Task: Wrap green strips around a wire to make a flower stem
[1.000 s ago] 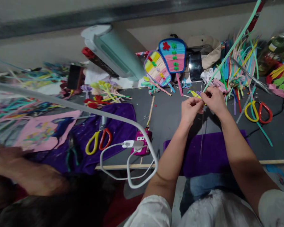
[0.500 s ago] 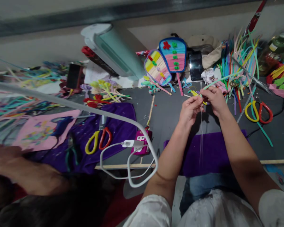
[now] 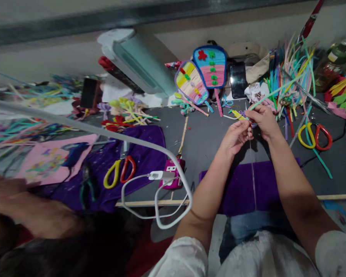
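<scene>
Fingertips together, my left hand and my right hand pinch the lower end of a pale green pipe cleaner. Its long free part slants up to the right. From between the fingers a thin clear strand hangs down over a purple cloth. Right behind the fingertips lie small yellow and purple pipe cleaner pieces, partly covered by my hands. The exact pinch point is hidden by the fingers.
Scissors lie to the right, near a bundle of pipe cleaners. Two decorated fans lean at the back beside a phone. A white cable arches across the left, above a pink power strip. Another person's arm rests far left.
My hands have shifted slightly, still pinched together. The hanging strand's lower end has swung to the right, and more of the purple and yellow pieces shows behind my fingers.
</scene>
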Tool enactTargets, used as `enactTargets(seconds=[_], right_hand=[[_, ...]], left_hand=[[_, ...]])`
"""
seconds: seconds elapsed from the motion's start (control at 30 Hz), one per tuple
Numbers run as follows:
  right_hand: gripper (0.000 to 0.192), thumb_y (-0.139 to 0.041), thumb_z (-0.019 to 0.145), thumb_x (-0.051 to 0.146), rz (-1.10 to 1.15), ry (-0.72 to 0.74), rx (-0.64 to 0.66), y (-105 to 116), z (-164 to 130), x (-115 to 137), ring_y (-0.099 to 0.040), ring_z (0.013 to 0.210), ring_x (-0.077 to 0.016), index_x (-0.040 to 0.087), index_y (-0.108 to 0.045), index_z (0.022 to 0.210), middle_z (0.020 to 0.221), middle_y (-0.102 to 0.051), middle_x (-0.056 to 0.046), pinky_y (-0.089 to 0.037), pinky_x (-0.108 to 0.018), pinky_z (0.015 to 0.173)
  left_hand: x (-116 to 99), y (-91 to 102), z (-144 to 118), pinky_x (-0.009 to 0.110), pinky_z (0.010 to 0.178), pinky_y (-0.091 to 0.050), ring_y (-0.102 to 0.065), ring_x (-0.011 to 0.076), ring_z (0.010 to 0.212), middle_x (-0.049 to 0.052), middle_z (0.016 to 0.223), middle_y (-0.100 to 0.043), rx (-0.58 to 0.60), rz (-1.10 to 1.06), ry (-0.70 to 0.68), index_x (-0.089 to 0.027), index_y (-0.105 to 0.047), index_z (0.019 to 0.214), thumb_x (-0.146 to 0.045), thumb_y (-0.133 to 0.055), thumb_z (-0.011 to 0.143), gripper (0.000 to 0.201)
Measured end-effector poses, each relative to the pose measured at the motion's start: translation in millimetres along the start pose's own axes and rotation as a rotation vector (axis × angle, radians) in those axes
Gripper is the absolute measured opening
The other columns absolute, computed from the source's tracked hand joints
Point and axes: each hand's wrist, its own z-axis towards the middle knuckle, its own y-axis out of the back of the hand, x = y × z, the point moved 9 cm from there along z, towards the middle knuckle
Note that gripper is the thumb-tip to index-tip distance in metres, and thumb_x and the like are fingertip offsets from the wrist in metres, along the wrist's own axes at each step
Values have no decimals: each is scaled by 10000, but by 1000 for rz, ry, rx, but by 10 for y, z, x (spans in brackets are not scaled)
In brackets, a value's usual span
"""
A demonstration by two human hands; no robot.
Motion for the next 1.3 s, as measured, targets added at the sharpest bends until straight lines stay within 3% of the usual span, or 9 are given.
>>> enactTargets(seconds=[0.2, 0.3, 0.4, 0.53, 0.87, 1.0, 1.13, 1.3], right_hand=[[159, -566, 701, 229, -542, 181, -73, 86, 22, 89, -414, 585, -113, 183, -495, 566, 588, -477, 18, -322, -263, 571], [149, -552, 699, 209, -650, 194, -85, 61, 12, 104, -426, 614, -126, 188, -483, 569, 617, -488, 7, -324, -273, 599], [176, -565, 709, 240, -559, 165, -72, 44, 21, 69, -412, 589, -118, 190, -480, 564, 570, -465, 23, -310, -265, 574], [228, -596, 710, 285, -239, 103, -42, 22, 31, 20, -372, 536, -89, 185, -474, 545, 519, -420, 49, -287, -246, 524], [171, -667, 668, 269, 259, -137, 75, -132, -39, -65, -419, 498, -71, 180, -532, 611, 551, -471, 50, -335, -220, 479], [178, -682, 667, 280, 277, -154, 91, -150, -44, -84, -428, 502, -73, 183, -537, 630, 560, -469, 51, -361, -227, 491], [201, -699, 678, 317, 171, -43, 38, -103, -12, -18, -445, 550, -76, 183, -553, 650, 594, -490, 42, -389, -234, 536], [347, -725, 678, 363, 92, 50, 17, -59, 20, 34, -488, 613, -103, 241, -595, 976, 671, -529, 35, -428, -251, 573]], left_hand=[[-105, 138, 26, 197, 484, -482, -591, 85, 470, -17, 584, -607, -119, 309, -138, -126, -588, 730, -356, -784, 628, 319], [-165, 160, 11, 204, 472, -479, -586, 91, 455, -14, 563, -599, -170, 364, -203, -122, -591, 690, -346, -758, 649, 282], [-214, 154, -12, 220, 486, -490, -578, 91, 446, -14, 567, -602, -167, 343, -223, -120, -605, 690, -328, -761, 639, 265], [-226, 143, -18, 227, 512, -501, -572, 86, 457, -14, 575, -609, -123, 252, -188, -123, -623, 726, -316, -787, 611, 278], [-98, -13, -7, 205, 529, -494, -554, 65, 476, -35, 572, -592, 22, -75, -88, -141, -610, 720, -214, -765, 664, 180], [-52, -47, -24, 196, 522, -487, -548, 60, 468, -39, 562, -581, 27, -124, -33, -143, -600, 714, -211, -746, 697, 162], [-45, -12, -3, 190, 514, -481, -542, 57, 460, -39, 563, -581, 9, -142, -19, -142, -594, 716, -198, -737, 708, 154], [-37, 12, 25, 187, 505, -473, -551, 61, 467, -33, 571, -590, 11, -121, -29, -139, -597, 722, -214, -746, 699, 169]])
